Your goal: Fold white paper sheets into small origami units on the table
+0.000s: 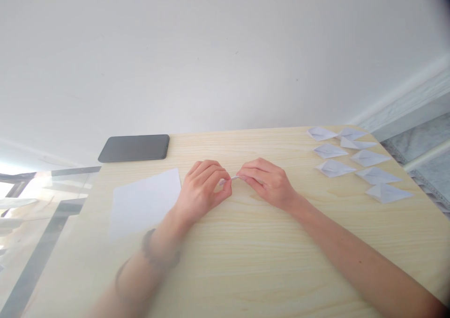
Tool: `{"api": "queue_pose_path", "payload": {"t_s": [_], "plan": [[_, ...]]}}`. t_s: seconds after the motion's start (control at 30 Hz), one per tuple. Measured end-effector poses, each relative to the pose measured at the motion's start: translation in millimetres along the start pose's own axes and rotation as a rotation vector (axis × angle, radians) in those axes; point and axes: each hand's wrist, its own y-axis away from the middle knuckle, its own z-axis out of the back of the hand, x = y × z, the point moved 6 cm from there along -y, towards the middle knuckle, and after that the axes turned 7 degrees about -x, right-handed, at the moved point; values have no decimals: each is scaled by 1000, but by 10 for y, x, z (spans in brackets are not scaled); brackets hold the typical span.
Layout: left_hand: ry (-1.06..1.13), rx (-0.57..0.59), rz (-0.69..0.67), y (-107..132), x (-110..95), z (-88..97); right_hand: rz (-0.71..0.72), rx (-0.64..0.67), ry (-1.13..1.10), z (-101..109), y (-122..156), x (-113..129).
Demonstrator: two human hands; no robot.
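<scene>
Between my two hands, near the middle of the table, is a small folded piece of white paper (235,178), seen almost edge-on. My left hand (206,187) pinches its left end between thumb and fingers. On the other end, the fingertips of my right hand (269,181) are pressed together. Most of the paper's shape is hidden by the fingers. Just left of my left hand lies a flat white paper sheet (146,203). Several folded white paper pieces (335,167), pointed at both ends, lie at the right side of the table.
A dark phone (134,148) lies at the table's back left. Behind the light wooden table (246,257) stands a white wall (211,55). The table's right edge runs past the folded pieces, with tiled floor beyond it.
</scene>
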Motion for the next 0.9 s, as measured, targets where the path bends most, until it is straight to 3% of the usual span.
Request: {"api": "queue_pose_path", "payload": {"t_s": [0.57,0.9], "plan": [[39,-33,39,7,38,14,-95,-27,-43,64,-34,-173],[-12,-57,5,16,1,13,-9,-65,-60,-14,12,-37]]}}
